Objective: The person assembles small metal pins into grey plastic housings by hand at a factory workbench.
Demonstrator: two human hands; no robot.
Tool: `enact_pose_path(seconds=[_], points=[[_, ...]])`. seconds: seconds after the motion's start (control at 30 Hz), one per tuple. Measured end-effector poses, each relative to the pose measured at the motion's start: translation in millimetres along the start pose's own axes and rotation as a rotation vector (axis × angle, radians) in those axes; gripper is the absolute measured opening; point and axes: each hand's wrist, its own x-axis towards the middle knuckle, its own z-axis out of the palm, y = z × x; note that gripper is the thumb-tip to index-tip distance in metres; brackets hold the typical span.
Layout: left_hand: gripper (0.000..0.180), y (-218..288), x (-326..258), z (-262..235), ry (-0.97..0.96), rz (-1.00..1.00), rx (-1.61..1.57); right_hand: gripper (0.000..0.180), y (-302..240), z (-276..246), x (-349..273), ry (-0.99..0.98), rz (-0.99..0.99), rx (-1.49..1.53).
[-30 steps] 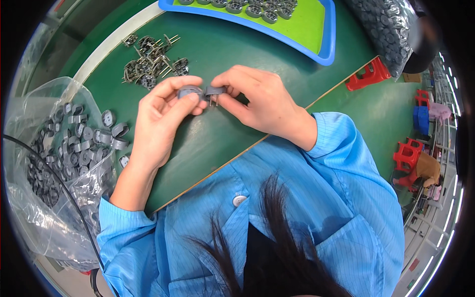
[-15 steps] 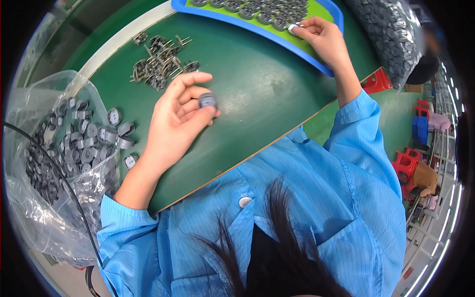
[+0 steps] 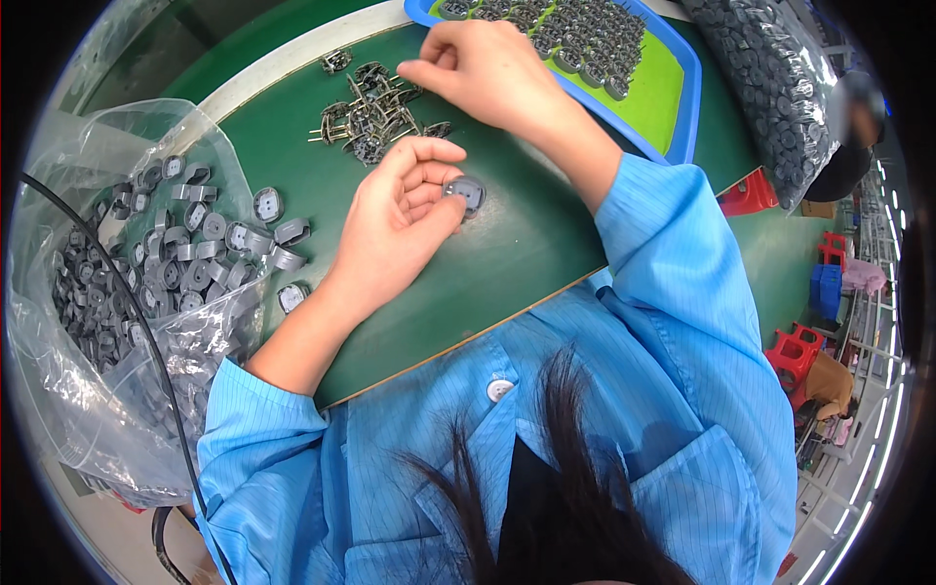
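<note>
My left hand [image 3: 400, 219] grips a small round grey plastic housing [image 3: 469, 195] between thumb and fingers, a little above the green table. Its flat face with small holes is turned up. My right hand [image 3: 492, 73] reaches over the table, thumb and forefinger apart, with nothing visible between them. Just left of its fingertips lies a loose pile of metal-pinned parts [image 3: 375, 117]. Behind my right hand, the blue tray [image 3: 690, 93] with a lime-green bottom holds rows of assembled round pieces [image 3: 585, 44], their pins sticking up.
A clear plastic bag [image 3: 88, 429] of many grey housings [image 3: 195, 258] lies open at the left, some spilled onto the green table [image 3: 497, 263]. A black cable [image 3: 146, 327] crosses it. A full bag of grey parts [image 3: 770, 88] stands at the far right. Red stools [image 3: 795, 353] are on the floor.
My right hand has left the tray, where it was placing a round piece, and moved left to the pile of pinned parts. My left hand still holds the housing, now turned face up.
</note>
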Motion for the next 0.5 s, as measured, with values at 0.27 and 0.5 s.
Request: enact_pose_path(seconds=[0.27, 0.5], points=[[0.033, 2.1, 6.3, -6.7, 0.077, -0.003, -0.051, 0.014, 23.7, -13.2, -53.0, 0.008, -0.41, -0.225], [0.041, 2.8, 7.5, -5.5, 0.062, -0.007, 0.091, 0.015, 15.7, -17.9, -64.1, -0.037, 0.062, 0.21]])
